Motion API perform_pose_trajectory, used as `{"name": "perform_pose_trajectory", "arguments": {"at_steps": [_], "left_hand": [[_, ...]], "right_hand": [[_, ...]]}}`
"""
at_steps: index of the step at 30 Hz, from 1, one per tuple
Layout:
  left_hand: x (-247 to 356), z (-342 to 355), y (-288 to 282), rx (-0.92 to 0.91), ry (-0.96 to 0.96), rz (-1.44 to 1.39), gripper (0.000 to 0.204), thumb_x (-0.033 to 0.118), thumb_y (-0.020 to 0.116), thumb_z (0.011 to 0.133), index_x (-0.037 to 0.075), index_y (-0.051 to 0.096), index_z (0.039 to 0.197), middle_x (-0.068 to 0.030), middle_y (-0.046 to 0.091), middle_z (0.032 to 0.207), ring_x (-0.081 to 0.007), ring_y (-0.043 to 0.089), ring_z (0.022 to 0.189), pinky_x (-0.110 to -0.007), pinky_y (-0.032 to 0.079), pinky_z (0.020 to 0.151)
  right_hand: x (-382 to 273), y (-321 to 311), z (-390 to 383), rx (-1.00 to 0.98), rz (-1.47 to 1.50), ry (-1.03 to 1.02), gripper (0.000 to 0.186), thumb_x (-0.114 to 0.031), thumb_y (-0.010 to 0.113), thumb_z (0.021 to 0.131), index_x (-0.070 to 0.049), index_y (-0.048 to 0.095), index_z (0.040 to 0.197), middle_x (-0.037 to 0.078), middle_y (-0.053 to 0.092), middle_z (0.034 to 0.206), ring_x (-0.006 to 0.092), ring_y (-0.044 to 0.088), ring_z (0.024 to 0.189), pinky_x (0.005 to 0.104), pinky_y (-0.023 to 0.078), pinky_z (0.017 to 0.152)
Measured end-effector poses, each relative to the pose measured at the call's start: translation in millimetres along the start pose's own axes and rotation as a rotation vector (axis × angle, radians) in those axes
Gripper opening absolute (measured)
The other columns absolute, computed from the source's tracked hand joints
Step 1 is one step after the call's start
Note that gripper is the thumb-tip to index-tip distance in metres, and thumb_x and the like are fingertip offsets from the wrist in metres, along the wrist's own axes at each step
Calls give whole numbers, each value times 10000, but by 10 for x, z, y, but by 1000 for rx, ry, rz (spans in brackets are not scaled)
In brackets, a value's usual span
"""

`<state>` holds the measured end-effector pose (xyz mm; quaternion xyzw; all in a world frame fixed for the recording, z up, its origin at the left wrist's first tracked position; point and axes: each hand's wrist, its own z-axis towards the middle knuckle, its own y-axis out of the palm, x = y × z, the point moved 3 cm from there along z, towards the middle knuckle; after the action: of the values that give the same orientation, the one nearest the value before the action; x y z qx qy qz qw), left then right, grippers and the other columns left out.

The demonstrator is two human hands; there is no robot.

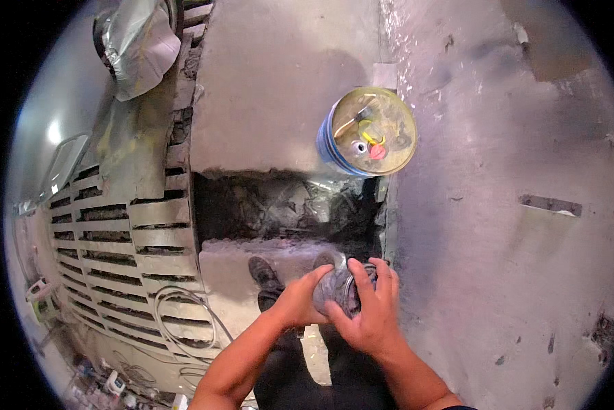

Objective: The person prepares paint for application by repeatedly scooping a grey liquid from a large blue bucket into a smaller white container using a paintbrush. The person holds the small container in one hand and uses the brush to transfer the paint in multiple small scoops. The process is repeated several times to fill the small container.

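Note:
Both hands are held close together in front of my legs, around a clear, round, cup-like container [327,295]. My left hand [305,295] closes on its left side, thumb and fingers curved about the clear wall. On the other side, my right hand [370,307] wraps its fingers over a dark ringed end [352,292], which looks like a rim or lid. What lies inside the container is too blurred to make out. Beyond my hands stands a blue drum [325,147]. On its top lie a brush [356,117], a yellow-handled tool [371,139], a red piece [377,152] and a small white ring-shaped thing [359,147].
An open pit [286,208] with crumpled plastic and debris lies just beyond my shoes. Slatted floor grating [160,236] runs along the left, with a coiled hose [177,307] on it. A wrapped wheel [146,44] and vehicle panel [54,130] stand far left. A wall [498,273] rises at right.

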<state>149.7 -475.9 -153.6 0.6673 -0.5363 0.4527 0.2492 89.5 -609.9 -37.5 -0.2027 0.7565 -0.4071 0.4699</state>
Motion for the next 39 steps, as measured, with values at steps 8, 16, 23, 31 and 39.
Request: {"name": "perform_pose_trajectory", "arguments": {"at_steps": [8, 16, 23, 31, 39], "left_hand": [[8, -103, -188, -34, 87, -95, 937, 271, 862, 526, 72, 420, 1328, -193, 545, 1254, -357, 543, 1146, -411, 440, 959], [4, -98, -144, 368, 295, 149, 1022, 208, 885, 481, 102, 342, 1339, -189, 561, 1186, -398, 573, 1064, -432, 477, 901], [73, -160, -132, 231, 204, 40, 985, 260, 895, 468, 104, 391, 1300, -177, 570, 1191, -362, 586, 1071, -424, 481, 905], [-103, -221, -314, 100, 126, -140, 1022, 300, 908, 479, 90, 388, 1333, -166, 569, 1232, -300, 569, 1141, -398, 447, 967], [-197, -51, -605, 230, 356, 40, 1074, 295, 906, 477, 74, 334, 1359, -182, 479, 1329, -337, 528, 1184, -406, 422, 983]], "right_hand": [[-38, -271, 237, -235, 16, -917, 558, -348, 735, 671, -279, 581, 1203, 138, 451, 1308, 357, 456, 1164, 516, 366, 957], [-121, -182, 172, -22, 109, -38, 803, -445, 768, 671, -144, 446, 1342, 302, 359, 1301, 486, 392, 1156, 570, 365, 941], [-121, -335, 172, -113, 129, -345, 684, -352, 799, 618, -179, 559, 1234, 257, 426, 1263, 418, 461, 1091, 509, 401, 905], [167, -697, 413, -56, 368, -669, 686, -408, 767, 661, -217, 529, 1276, 196, 455, 1332, 365, 467, 1201, 461, 404, 969], [1138, 674, -92, -589, 1902, 521, 941, -485, 752, 666, 74, 384, 1327, 209, 447, 1362, 306, 527, 1180, 423, 441, 990]]}}
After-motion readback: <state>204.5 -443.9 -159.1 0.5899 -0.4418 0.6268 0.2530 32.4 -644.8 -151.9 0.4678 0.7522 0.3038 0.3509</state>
